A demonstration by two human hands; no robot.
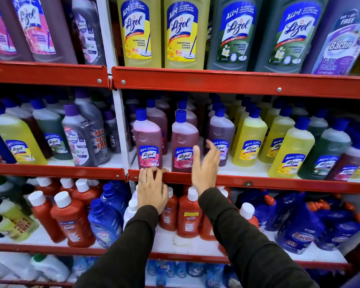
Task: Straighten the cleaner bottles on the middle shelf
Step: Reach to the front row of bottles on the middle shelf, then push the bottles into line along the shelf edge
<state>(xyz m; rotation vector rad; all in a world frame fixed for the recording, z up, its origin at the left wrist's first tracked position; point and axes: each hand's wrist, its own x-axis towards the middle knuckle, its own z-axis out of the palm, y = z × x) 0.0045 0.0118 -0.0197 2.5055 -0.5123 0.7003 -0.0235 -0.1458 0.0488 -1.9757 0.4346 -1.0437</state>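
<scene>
On the middle shelf (258, 181), two pink Lizol bottles with blue caps stand upright at the front: one on the left (148, 140) and one on the right (184, 142). A purple Lizol bottle (221, 132) stands beside them, then several yellow ones (249, 138). My left hand (152, 189) rests with its fingertips on the shelf's red front rail, just below the left pink bottle, holding nothing. My right hand (205, 165) is raised, open and flat, in front of the gap between the right pink bottle and the purple one. It grips nothing.
Large Lizol bottles (141, 32) fill the shelf above. Red Bactin bottles (188, 213) and blue bottles (105, 221) crowd the shelf below my arms. A white upright post (121, 125) divides the bays. More yellow and green bottles (328, 146) lean at the right.
</scene>
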